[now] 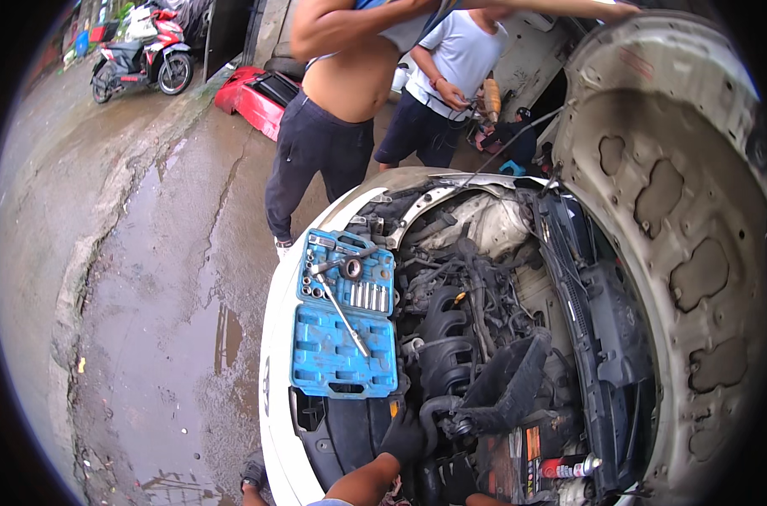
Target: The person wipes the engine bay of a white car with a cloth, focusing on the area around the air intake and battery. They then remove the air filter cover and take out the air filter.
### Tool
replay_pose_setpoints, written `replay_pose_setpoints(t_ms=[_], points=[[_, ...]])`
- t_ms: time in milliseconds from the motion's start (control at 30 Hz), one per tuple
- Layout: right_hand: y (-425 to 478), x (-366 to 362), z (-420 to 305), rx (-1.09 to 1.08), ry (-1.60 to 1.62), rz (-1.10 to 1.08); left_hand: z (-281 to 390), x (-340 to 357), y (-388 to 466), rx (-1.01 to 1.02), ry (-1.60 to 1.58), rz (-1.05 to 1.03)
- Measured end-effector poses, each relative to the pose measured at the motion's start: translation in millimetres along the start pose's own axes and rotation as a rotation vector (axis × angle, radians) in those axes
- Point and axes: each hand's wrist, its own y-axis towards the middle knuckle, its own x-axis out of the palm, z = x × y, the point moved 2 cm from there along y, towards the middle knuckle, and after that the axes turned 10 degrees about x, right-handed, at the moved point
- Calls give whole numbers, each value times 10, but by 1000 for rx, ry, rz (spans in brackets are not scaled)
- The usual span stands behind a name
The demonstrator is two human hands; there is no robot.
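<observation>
My left hand, in a black glove, reaches into the engine bay against a curved black hose. Whether its fingers close around the hose is unclear. Lower down, my right hand, also gloved in black, is partly cut off by the bottom edge, between a black duct and the car battery. Its fingertips are hard to make out among the dark parts. Above the hands sits an open black plastic housing, tilted over the engine beside the intake manifold.
An open blue socket set case lies across the car's front edge, a ratchet and tape roll on it. A spray can rests by the battery. The raised hood stands right. Two people stand beyond the fender.
</observation>
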Motion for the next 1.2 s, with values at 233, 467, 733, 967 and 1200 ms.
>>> replay_pose_setpoints(t_ms=[233, 467, 733, 967, 1200], points=[[211, -286, -7, 62, 266, -29, -35, 162, 26, 2, 28, 49], [293, -399, 8, 94, 305, -80, -64, 107, 44, 13, -14, 43], [291, -332, -2, 123, 340, -136, -79, -255, 48, 37, -92, 89], [170, -132, -8, 135, 337, -147, -57, 31, 46, 48, 11, 5], [-71, 147, -16, 158, 301, -107, -25, -76, 42, 25, 42, -29]])
